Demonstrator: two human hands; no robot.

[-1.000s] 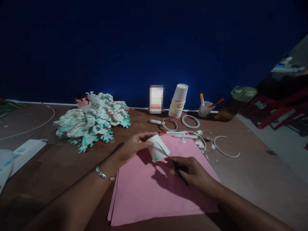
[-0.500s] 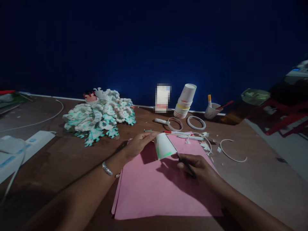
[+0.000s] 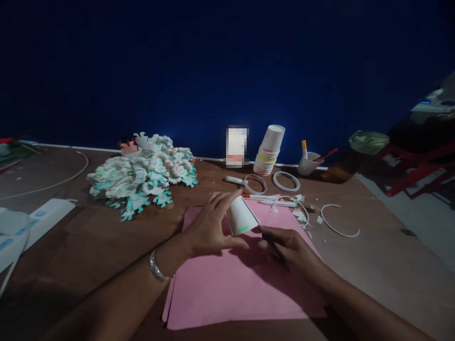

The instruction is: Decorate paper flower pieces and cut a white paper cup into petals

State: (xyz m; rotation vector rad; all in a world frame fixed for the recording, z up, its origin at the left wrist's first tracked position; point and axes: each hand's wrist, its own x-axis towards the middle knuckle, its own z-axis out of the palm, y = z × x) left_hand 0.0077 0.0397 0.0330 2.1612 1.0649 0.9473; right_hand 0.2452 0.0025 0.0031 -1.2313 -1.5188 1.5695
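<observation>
A white paper cup (image 3: 242,217) with a green mark near its lower edge is tilted above a stack of pink paper sheets (image 3: 245,289). My left hand (image 3: 209,227) is around the cup's left side, fingers stretched along its upper side and touching it. Its thumb is spread apart beneath the cup. Closed around a slim dark-handled cutting tool (image 3: 272,244), my right hand (image 3: 293,246) is at the cup's right edge. A thin dark blade lies along that edge; whether the tool is scissors or a knife is unclear.
A pile of cut white paper pieces (image 3: 142,175) with green outlines lies left. Behind are stacked paper cups (image 3: 269,149), tape rolls (image 3: 286,181) and a cup with pens (image 3: 309,163). Markers (image 3: 261,196) and curled paper strips (image 3: 339,232) lie right. A power strip (image 3: 39,227) is far left.
My left hand has opened wider, its thumb now showing spread below the cup. The cup has turned slightly, and less of its green marking shows. My right hand keeps the tool at its edge.
</observation>
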